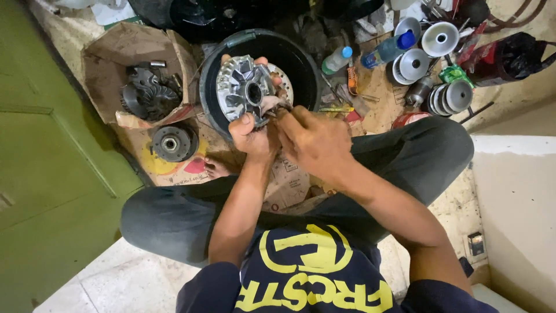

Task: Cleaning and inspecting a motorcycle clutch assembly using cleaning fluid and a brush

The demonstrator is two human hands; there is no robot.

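Item: cast-metal pulley half [246, 90], silver-grey, round, ribbed ramps around a dark centre bore, surface dull and greasy; held tilted over a black round basin [301, 64], lower rim in the left hand [252, 136], thumb clamped on the near face, fingertips showing past the far rim; right hand [313, 142] just beside, fingers bunched together, pinched on a small dark part [282, 110] at the pulley's lower edge, exact part not discernible. Surroundings: person sat cross-legged, grey trousers, bare foot [217, 168] on flattened brown cardboard [289, 179] w/ red and yellow printed patches; open cardboard box [107, 58] to the left, soft torn edges, holding a dark finned metal wheel [147, 95]; below it a black round clutch-like disc [172, 142] w/ centre nut, lying flat. Upper right: several polished cone-faced discs [440, 37], bright, smooth, stacked or leaning near each other; two plastic bottles [388, 49] w/ blue caps lying on their sides; green packet [453, 74] among the discs; black plastic bag [515, 55] at the far right. Edges/room: green painted door or panel [52, 162] close along the left; pale wall or step [515, 191] close on the right; floor betw. them crowded w/ parts, little open room beyond the basin; knees hemmed the hands on both sides.
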